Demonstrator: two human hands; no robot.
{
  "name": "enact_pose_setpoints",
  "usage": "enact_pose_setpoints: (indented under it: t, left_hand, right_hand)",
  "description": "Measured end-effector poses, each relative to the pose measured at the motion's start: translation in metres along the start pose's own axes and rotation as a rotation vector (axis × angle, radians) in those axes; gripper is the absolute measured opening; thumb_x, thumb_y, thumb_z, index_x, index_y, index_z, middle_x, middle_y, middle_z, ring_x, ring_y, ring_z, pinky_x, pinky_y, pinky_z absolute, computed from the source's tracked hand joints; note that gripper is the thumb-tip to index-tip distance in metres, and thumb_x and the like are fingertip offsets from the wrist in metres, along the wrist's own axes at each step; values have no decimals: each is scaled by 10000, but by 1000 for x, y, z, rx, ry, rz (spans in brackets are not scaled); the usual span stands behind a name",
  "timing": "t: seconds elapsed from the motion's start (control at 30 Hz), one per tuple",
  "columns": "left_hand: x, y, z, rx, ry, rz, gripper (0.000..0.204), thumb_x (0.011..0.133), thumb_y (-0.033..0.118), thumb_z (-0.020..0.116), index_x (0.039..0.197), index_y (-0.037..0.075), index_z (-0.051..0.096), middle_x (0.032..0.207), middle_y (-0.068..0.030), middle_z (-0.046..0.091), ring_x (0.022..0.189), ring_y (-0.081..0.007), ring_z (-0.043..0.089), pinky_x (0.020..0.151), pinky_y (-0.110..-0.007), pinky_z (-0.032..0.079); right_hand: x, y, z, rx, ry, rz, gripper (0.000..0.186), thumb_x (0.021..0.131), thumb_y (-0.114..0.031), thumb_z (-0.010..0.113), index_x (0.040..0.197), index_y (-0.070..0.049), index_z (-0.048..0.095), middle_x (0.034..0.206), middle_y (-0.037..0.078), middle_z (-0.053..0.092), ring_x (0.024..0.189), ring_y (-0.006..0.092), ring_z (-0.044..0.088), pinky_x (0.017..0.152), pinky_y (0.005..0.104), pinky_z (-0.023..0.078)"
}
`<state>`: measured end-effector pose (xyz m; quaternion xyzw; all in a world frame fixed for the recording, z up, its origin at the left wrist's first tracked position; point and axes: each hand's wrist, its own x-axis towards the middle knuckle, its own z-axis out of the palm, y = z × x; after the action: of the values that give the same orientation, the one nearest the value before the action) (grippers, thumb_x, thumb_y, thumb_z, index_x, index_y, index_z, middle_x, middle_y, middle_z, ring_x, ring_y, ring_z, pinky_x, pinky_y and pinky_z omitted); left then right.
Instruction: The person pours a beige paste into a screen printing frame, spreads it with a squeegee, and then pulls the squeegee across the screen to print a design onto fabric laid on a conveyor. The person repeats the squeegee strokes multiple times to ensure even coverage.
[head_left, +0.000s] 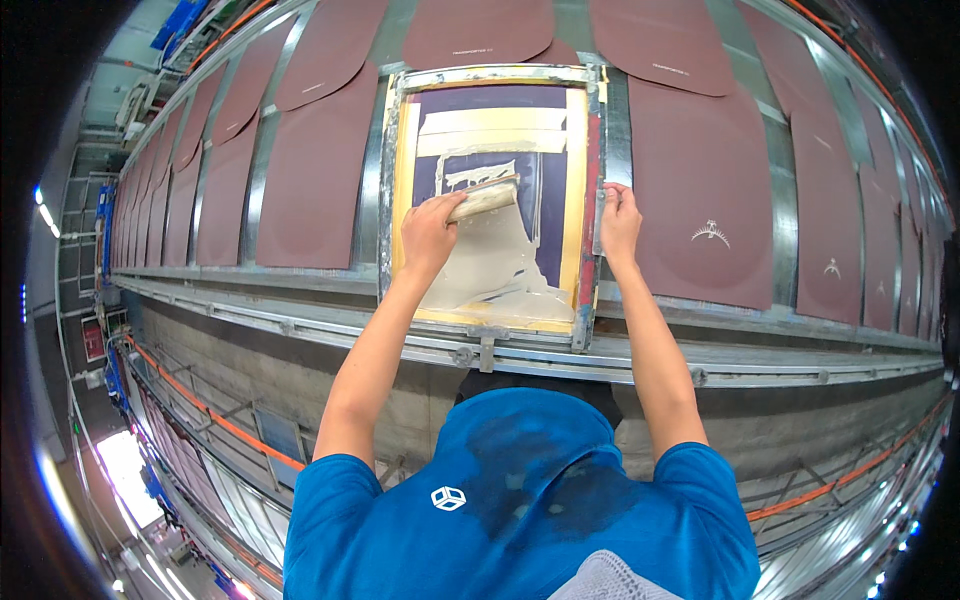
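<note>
My left hand (428, 238) grips a pale, smeared squeegee (483, 202), angled across a screen-printing frame (430, 70). Thick beige-grey ink (470, 275) coats the lower part of the screen under it, with streaks higher up. Yellowish bands (492, 125) cross the dark upper screen and run round its inner border. My right hand (620, 225), fingers curled, is at the frame's right side beside a narrow grey metal piece; I cannot make out exactly what the fingers hold.
Maroon panels (700, 180), some with white printed motifs, lie in a row on a long metal table. A metal rail (270, 305) runs along its near edge. Behind me are orange-edged racks (210, 405); lights and machinery show at the left rim.
</note>
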<state>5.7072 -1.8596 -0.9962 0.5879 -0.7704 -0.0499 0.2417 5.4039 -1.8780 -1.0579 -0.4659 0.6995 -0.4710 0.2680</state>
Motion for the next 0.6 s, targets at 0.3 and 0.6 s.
enact_pose_setpoints:
  t: [0.3, 0.6]
  left_hand:
    - [84, -35, 29, -16, -134, 53, 376, 732, 19, 624, 1073, 152, 709, 986, -105, 709, 897, -314, 669, 783, -414, 531]
    - [72, -17, 57, 81, -184, 88, 362, 721, -5, 607, 1029, 149, 719, 1018, -46, 724, 950, -202, 675, 753, -407, 458]
  right_hand:
    - [8, 14, 16, -87, 8, 69, 222, 991, -231, 501, 1033, -55, 629, 664, 159, 605, 591, 292, 582, 595, 423, 434]
    - [1, 8, 7, -119, 6, 78, 232, 985, -248, 515, 1025, -57, 641, 654, 159, 613, 596, 301, 603, 603, 432, 448]
